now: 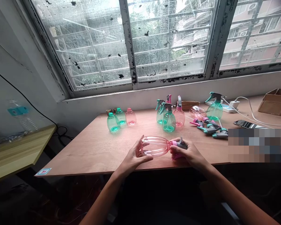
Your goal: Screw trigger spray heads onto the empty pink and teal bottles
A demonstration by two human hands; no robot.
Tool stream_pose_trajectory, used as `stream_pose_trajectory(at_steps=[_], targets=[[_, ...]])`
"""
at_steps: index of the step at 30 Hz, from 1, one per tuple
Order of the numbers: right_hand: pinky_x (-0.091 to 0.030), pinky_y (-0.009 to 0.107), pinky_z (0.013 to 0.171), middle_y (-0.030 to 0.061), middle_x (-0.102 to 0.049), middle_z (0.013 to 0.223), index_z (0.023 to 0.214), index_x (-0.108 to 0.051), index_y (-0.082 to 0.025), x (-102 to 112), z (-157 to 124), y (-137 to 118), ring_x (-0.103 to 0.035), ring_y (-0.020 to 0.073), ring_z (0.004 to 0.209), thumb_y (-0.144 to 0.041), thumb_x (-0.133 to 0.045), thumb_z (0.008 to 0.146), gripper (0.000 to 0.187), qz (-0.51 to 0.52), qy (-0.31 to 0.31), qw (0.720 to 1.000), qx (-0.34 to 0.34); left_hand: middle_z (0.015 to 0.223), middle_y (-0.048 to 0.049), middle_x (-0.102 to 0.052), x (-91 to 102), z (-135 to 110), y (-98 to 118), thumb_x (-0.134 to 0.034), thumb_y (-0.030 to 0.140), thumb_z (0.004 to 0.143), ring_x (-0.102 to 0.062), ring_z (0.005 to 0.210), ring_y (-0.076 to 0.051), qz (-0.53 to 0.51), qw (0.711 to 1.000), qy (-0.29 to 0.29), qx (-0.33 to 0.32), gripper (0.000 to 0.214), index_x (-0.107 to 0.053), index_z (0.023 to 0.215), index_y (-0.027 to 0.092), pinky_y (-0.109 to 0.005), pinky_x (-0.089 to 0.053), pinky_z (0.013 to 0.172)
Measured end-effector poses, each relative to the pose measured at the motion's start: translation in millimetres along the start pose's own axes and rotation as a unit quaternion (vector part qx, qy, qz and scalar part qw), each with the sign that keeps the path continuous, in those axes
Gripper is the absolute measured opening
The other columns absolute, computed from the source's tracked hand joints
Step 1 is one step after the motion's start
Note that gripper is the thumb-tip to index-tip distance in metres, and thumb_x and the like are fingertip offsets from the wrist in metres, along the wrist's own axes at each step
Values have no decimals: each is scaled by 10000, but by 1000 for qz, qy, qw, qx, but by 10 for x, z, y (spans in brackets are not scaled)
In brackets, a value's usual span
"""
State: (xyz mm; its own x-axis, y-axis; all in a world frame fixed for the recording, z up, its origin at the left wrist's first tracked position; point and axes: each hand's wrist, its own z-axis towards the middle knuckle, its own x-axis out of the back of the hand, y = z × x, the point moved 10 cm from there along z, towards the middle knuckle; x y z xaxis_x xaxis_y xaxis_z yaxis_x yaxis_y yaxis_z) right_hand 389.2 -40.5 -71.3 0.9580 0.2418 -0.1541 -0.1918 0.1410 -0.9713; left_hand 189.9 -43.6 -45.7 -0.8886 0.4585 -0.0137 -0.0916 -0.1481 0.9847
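A clear pink spray bottle (154,146) lies on its side near the front edge of the wooden table (91,150). My left hand (134,157) cups the bottle's base, fingers curled round it. My right hand (188,153) is closed on the pink and grey trigger head (179,144) fitted at the bottle's neck.
Three headless bottles (119,118), two green and one pink, stand at the back left. Several assembled spray bottles (169,115) stand in the middle. Loose trigger heads (209,127) and another green bottle (214,107) lie to the right, near a power strip (227,107), a phone (247,124) and a cardboard box (275,100).
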Motion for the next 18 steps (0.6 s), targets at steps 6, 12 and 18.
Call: stream_pose_trajectory(at_steps=[6,12,18], targets=[[-579,272,584,25,-717,788,1013,-619,-164,21,-3,-26,-695,161,622,-386,-818,813,358,1,13,1000,8,1519,-115,-405,-24,5,2,-850,176,720,-500,1340,-336,-18,1000,-10,-10,1013,-290,1535,395,-511,-433,1080],[-576,276,595,36,-727,802,1007,-635,-164,3,-3,-78,-691,163,632,-381,-800,831,324,-14,7,999,30,1335,-129,-553,4,41,18,-797,295,798,-576,1214,-290,5,1000,-9,-24,776,-422,1476,247,-445,-431,1064],[-587,300,612,16,-709,758,1096,-637,-169,3,11,-53,-681,170,637,-368,-837,788,418,-17,9,999,34,1303,-137,-567,123,50,-19,-740,431,834,-616,996,-233,56,998,33,-12,670,-481,1415,220,-380,-513,881]])
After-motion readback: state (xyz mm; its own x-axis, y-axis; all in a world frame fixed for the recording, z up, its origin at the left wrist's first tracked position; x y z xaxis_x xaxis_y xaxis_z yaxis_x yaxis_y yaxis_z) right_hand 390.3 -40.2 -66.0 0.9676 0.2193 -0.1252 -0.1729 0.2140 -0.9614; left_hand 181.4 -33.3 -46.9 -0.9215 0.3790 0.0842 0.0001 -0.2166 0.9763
